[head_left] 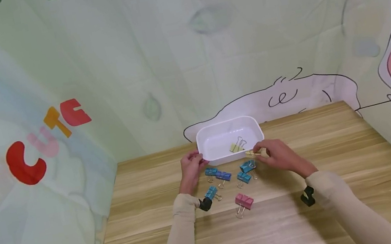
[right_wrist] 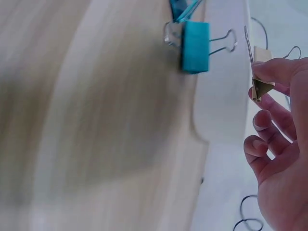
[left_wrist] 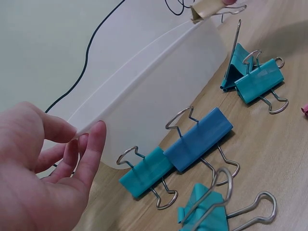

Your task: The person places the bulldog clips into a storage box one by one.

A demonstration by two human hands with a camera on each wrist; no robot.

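Observation:
A white bin (head_left: 222, 160) stands at the back of the wooden table with a yellow binder clip (head_left: 236, 148) inside. My left hand (head_left: 192, 170) pinches its left front rim between thumb and fingers, as the left wrist view shows. Over the front right rim, my right hand (head_left: 279, 155) pinches another yellow binder clip (right_wrist: 261, 85) between thumb and index finger, the other fingers loosely bent. In front of the bin lie several teal binder clips (left_wrist: 260, 81), a blue binder clip (left_wrist: 198, 139) and a pink binder clip (head_left: 244, 201).
Behind the table's (head_left: 151, 225) back edge hangs a printed curtain (head_left: 168, 57), close to the bin. Loose clips lie between my two forearms, with one teal clip (head_left: 211, 192) right beside the left wrist.

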